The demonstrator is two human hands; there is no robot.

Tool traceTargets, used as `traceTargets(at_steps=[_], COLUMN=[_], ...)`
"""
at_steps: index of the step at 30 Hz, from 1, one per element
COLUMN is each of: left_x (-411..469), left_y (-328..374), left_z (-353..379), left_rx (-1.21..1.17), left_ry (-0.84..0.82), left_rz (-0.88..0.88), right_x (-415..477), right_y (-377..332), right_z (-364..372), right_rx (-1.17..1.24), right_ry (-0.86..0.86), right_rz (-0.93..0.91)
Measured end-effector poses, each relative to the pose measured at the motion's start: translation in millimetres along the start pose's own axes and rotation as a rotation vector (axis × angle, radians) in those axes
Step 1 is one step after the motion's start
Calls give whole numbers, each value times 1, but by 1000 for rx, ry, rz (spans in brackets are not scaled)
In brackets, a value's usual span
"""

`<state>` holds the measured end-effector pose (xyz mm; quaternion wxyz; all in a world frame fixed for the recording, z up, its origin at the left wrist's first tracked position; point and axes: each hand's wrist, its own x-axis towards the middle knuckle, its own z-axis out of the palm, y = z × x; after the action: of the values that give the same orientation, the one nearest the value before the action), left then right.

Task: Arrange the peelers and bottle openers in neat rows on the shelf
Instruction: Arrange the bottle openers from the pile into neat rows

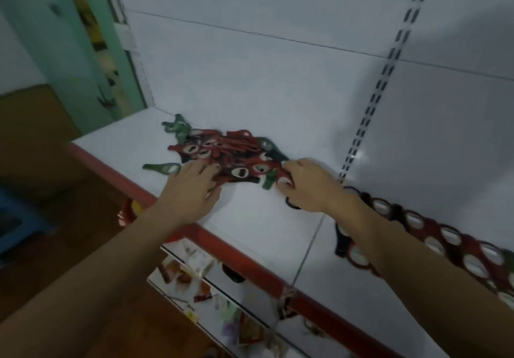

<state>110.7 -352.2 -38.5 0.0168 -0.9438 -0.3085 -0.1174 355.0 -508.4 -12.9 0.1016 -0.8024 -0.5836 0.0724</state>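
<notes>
**Sorting about half done**

The left hand [192, 188] rests with straight fingers on the loose pile [222, 154] on the shelf [264, 218]. The right hand [308, 185] curls round one opener [286, 182]. Further right, a neat row [445, 242] is already laid.

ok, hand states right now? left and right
Left hand: open, fingers flat on the loose pile of openers.
Right hand: closed, fingers curled round an opener at the pile's right edge.
</notes>
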Motion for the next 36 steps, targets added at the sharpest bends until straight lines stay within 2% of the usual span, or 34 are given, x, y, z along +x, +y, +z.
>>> traceTargets(at_steps=[6,10,12,14,16,19,22,29,33,36], left_x=[42,71,84,92,97,100,100,88,84,90], left_y=[-84,-129,-152,-173,-188,-196,-193,-167,-165,-174], left_z=[2,3,2,1,1,6,21,47,49,46], left_rx=[-2,-14,-45,-72,-122,-180,-216,-361,-373,-414], left_ry=[-116,-227,-324,-414,-436,-416,-340,-145,-107,-131], left_rz=[1,42,60,138,203,220,154,-124,-133,-67], right_x=[54,83,104,127,147,173,188,207,212,216], right_y=[-48,-76,-86,-93,-99,-109,-116,-117,-116,-113], right_z=[29,35,34,32,26,14,4,5,14,18], right_rx=[-33,-41,-36,-61,-100,-198,-298,-421,-579,-599], right_ry=[70,208,194,137,66,-53,-141,-146,-125,-99], right_rz=[196,141,80,91,127,129,93,8,-61,-69])
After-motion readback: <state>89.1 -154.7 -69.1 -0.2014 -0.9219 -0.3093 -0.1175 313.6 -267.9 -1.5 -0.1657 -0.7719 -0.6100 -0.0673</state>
